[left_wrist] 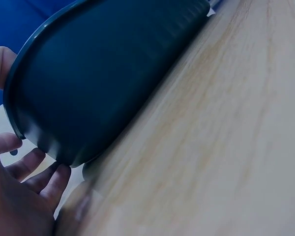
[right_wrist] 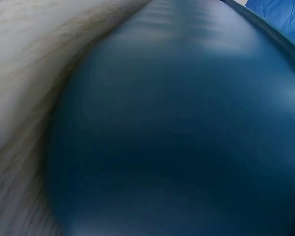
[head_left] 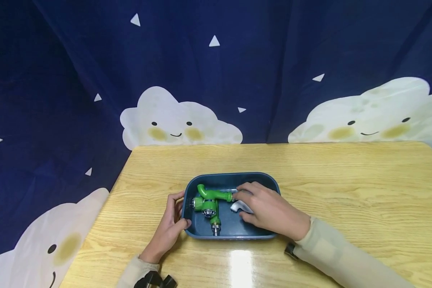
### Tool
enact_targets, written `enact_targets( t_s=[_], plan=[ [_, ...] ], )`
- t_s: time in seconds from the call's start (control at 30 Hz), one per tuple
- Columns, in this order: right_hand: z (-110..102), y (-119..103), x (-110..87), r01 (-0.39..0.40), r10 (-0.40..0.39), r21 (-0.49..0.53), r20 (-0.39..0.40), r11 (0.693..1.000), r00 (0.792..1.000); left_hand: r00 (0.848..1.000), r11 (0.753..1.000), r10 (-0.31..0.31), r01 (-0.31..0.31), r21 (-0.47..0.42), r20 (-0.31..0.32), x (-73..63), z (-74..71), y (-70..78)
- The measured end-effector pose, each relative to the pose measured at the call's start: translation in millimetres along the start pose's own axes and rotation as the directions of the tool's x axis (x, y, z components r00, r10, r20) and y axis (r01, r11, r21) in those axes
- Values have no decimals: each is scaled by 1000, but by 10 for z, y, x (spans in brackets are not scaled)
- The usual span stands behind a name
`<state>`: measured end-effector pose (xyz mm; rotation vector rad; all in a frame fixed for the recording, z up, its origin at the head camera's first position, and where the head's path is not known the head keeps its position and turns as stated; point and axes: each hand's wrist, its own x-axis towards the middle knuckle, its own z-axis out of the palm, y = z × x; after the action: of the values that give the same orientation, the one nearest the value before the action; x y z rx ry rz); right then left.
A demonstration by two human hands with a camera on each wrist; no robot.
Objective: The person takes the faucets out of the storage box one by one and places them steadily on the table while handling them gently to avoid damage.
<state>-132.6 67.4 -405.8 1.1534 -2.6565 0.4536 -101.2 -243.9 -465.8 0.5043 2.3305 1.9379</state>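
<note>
A dark blue plastic tub [head_left: 234, 237] stands on the table in the head view. My left hand [head_left: 168, 224] grips its left end, thumb at the rim and fingers against the outside wall; in the left wrist view the fingertips [left_wrist: 59, 179] touch that wall. Green taps [head_left: 209, 204] with chrome-trimmed knobs lie in the tub's left half. My right hand [head_left: 268, 209] reaches into the right half, fingers and thumb curled about a white curved spout [head_left: 240, 207], whose rear part the hand hides. The right wrist view shows only the tub's outer wall [right_wrist: 177, 118] up close.
The tub rests on a light wood-grain table [head_left: 363, 192]. Behind the table hangs a dark blue curtain [head_left: 259, 72] with white clouds and triangles. Black wrist straps [head_left: 153, 280] show at the sleeves.
</note>
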Motion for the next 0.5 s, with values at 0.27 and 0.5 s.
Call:
enact_targets(
  t_s=[0.27, 0.5],
  plan=[
    [32, 0, 3, -30, 31, -40, 37, 999, 999, 1000, 1000, -10, 9, -2, -6, 1, 12, 2],
    [69, 12, -2, -36, 39, -62, 36, 997, 999, 1000, 1000, -12, 12, -6, -9, 10, 8, 8]
  ],
)
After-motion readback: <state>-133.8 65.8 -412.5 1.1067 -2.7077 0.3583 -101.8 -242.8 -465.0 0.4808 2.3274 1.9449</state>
